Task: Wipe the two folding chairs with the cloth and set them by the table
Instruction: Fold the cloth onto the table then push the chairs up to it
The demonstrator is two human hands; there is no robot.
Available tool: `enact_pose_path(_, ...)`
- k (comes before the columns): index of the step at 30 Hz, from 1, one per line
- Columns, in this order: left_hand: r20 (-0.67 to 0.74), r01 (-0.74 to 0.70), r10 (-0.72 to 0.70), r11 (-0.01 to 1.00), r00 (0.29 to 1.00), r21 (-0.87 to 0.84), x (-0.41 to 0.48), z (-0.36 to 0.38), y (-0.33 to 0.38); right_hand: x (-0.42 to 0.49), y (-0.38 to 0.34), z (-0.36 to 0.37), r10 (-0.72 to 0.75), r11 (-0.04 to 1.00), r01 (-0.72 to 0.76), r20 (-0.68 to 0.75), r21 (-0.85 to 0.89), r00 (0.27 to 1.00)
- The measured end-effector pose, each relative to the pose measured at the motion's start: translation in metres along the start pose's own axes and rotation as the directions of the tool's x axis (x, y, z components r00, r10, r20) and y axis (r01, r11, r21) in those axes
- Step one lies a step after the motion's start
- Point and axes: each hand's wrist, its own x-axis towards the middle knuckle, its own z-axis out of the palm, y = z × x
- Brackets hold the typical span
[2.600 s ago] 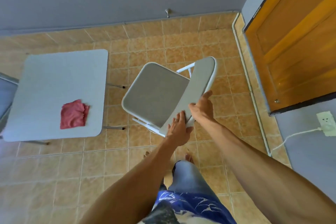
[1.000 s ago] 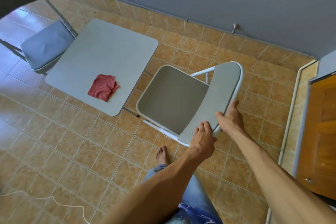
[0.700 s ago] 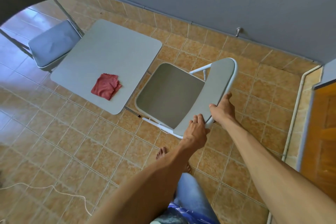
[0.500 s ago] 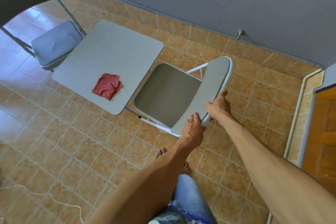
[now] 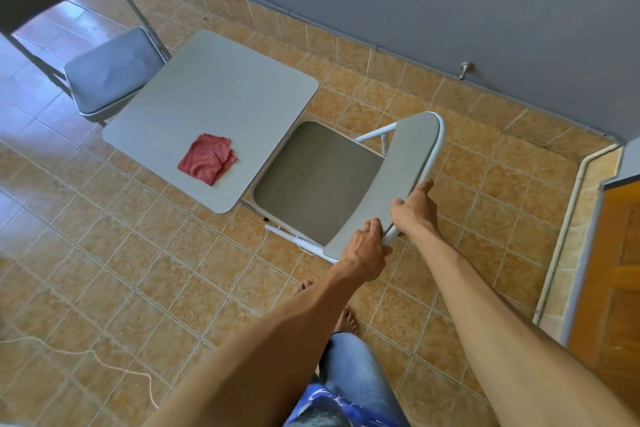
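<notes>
In the head view, the white folding chair (image 5: 322, 180) is standing unfolded at the centre of the frame. Its seat edge is sitting just beside the lower right corner of the table (image 5: 214, 87). The left hand (image 5: 363, 248) is curling its fingers over the lower end of the backrest (image 5: 408, 166). The right hand (image 5: 414, 210) is gripping the rim just above it, with the thumb on the padded face and the index finger lying along the tube. The red cloth (image 5: 207, 163) is lying folded on the table, left of the chair, with neither hand touching it. The grey folding chair (image 5: 107, 69) is sitting at the table's far side, in the upper left.

The white chair is looking stiff and fairly light, being thin painted tube and flat pads. The backrest rim is probably offering the firmest hold. With both hands crowding one end, though, the frame is likely to twist when pushed, and the smooth paint may be slippery. Lifting by the seat is risking the hinge folding.
</notes>
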Motion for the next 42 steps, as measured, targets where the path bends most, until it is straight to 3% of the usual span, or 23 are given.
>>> enact_pose_path(17,-0.059,-0.021,0.017,0.998,0.998,-0.057,0.003,0.003,-0.008,0.000,-0.004,-0.002,0.032,0.991,-0.032,0.003,0.132,0.999)
enact_pose_path(22,0.007,0.022,-0.022,0.996,1.000,-0.089,0.003,-0.004,-0.008,-0.003,0.003,-0.004,0.011,0.986,-0.015,0.023,0.164,1.000)
enact_pose_path(29,0.145,0.069,-0.075,0.997,0.987,0.040,0.010,-0.043,-0.006,-0.010,0.009,-0.032,-0.051,0.995,0.052,0.011,-0.084,0.999)
enact_pose_path(34,0.099,0.062,-0.067,0.997,0.993,0.052,0.005,-0.085,-0.014,-0.021,-0.026,-0.040,-0.224,0.952,0.198,-0.086,-0.235,0.971)
enact_pose_path(42,-0.105,0.108,-0.099,0.991,0.990,0.079,-0.015,-0.193,-0.065,-0.054,-0.133,0.007,-0.467,0.808,0.498,0.173,-0.316,0.867)
